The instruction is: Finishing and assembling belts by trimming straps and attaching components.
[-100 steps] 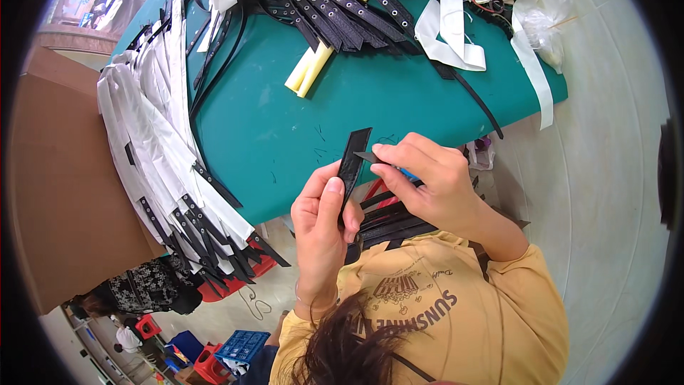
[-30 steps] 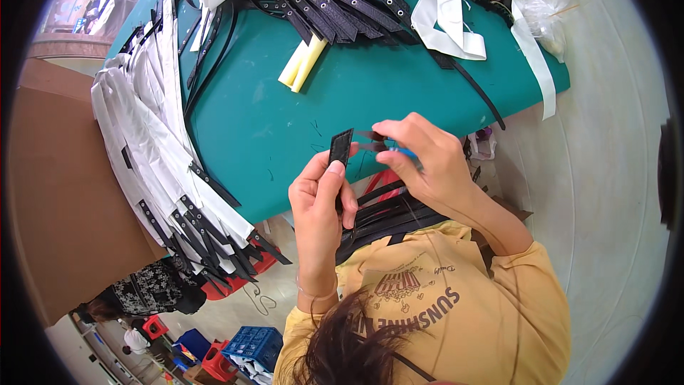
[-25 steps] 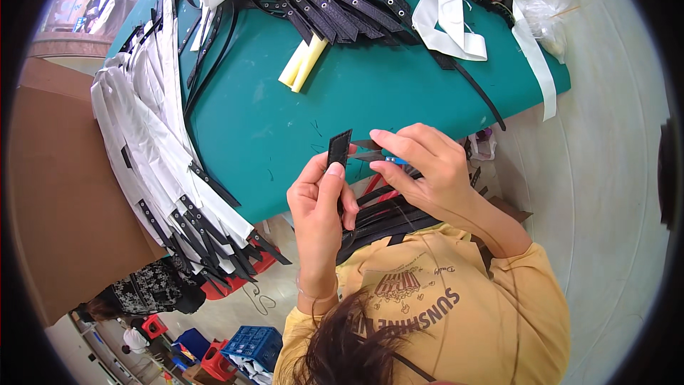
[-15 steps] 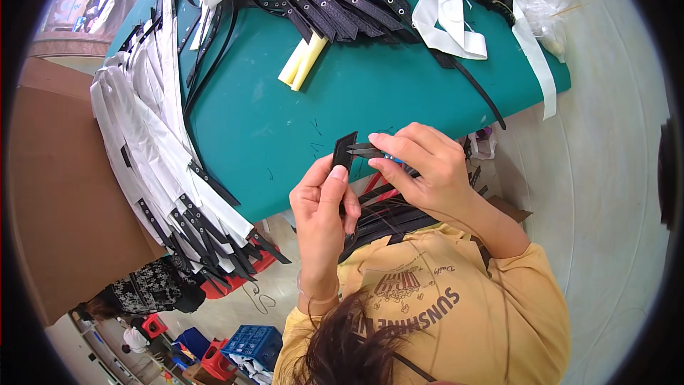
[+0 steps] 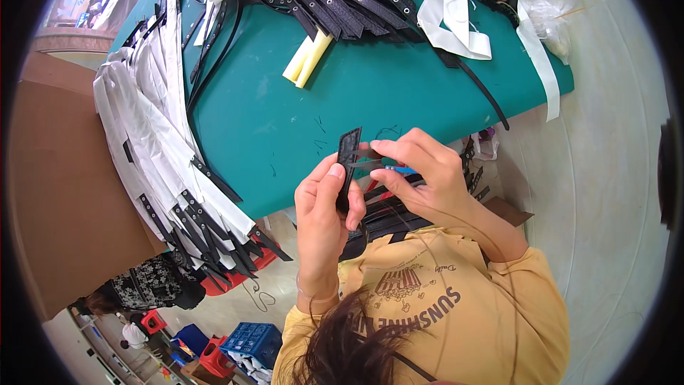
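Has just parted the blades of the small thread snips point(image 5: 367, 165), nearly together half a second ago and now plainly spread, at about 3 o'clock from the free end of the black stitched strap point(image 5: 348, 144). Judging by that, probably between two cuts along the edge rather than in the middle of one, with no severed thread clearly visible at the tips.

Grasping the strap in the left hand's grip point(image 5: 324, 203), with thumb laid on the face and fingers curled behind; leaving the slanted end jutting past the thumb, between 12 and 1 o'clock. Seen against the near edge of the green surface point(image 5: 256, 121), apparently lifted clear of it.

Grasping the snips in the right hand's grip point(image 5: 427, 171), between 3 and 4 o'clock from the strap's end, with blades pointing to 9 o'clock. Reaching with the lower tip to the strap's right-hand edge; impossible to tell whether touching.

Well apart, towards 12 o'clock: black eyelet straps point(image 5: 342, 18). At 11 o'clock: pale yellow rolls point(image 5: 315, 57).
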A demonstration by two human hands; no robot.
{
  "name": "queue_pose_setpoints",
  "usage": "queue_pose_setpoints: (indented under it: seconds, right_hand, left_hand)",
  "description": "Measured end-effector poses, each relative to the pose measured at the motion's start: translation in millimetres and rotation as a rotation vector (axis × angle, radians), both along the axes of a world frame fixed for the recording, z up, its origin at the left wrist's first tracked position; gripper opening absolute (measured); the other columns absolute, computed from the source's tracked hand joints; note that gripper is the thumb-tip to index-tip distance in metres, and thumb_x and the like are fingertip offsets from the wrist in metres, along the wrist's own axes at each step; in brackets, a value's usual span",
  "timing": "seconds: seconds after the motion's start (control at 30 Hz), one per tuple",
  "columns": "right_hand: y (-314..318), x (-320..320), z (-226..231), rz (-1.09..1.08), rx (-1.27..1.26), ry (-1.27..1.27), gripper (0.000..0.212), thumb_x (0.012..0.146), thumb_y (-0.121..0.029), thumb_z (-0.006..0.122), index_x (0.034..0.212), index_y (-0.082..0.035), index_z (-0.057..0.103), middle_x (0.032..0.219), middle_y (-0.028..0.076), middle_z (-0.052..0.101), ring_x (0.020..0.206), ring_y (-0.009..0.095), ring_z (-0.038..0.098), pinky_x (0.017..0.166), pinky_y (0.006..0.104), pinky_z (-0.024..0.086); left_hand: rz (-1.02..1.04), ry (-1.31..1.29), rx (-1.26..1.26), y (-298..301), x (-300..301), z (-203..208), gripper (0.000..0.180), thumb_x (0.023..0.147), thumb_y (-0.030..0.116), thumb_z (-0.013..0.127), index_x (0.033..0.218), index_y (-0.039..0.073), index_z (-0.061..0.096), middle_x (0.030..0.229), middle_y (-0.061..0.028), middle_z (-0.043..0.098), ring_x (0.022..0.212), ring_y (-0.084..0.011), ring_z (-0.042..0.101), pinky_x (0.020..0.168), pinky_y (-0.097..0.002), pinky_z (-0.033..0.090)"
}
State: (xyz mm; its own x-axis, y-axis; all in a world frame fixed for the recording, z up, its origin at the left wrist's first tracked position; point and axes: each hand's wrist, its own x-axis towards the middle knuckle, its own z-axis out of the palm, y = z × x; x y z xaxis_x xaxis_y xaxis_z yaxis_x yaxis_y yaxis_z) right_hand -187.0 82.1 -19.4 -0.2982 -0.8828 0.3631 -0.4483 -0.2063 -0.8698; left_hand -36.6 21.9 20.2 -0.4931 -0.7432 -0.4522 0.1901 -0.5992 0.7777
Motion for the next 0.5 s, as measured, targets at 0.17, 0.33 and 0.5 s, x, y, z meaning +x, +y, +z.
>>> queue_pose_setpoints:
  seconds: [0.17,0.33,0.5]
  right_hand:
    - [0.0,-3.2,6.0,0.025,-0.002,0.214,0.034,0.070,-0.009,0.076,0.102,-0.006,0.064,0.074,0.006,0.056,0.060,0.019,0.053,0.053,0.0292,0.044]
    - [-0.1,-4.7,6.0,0.013,-0.059,0.297,0.032,0.069,-0.008,0.076,0.098,-0.007,0.064,0.072,0.004,0.055,0.057,0.018,0.051,0.050,0.0296,0.041]
    - [-3.5,-3.0,6.6,-0.016,-0.103,0.308,0.028,0.068,-0.007,0.076,0.094,-0.007,0.064,0.069,0.004,0.054,0.054,0.019,0.049,0.049,0.0297,0.040]
  left_hand:
    - [-0.009,-0.025,-0.072,2.3,0.2,-0.4,0.030,0.097,0.013,0.040,0.114,-0.005,0.055,0.057,-0.0024,0.051,0.043,-0.0054,0.039,0.040,-0.0185,0.030]
    - [-0.034,-0.135,-0.153,4.8,-1.5,1.6,0.029,0.097,0.014,0.041,0.113,-0.004,0.058,0.057,-0.0012,0.052,0.042,-0.0046,0.039,0.039,-0.0184,0.029]
    - [-0.016,-0.124,-0.129,6.6,-0.1,-0.9,0.029,0.097,0.014,0.041,0.113,-0.003,0.057,0.056,-0.0013,0.052,0.042,-0.0045,0.039,0.039,-0.0183,0.029]
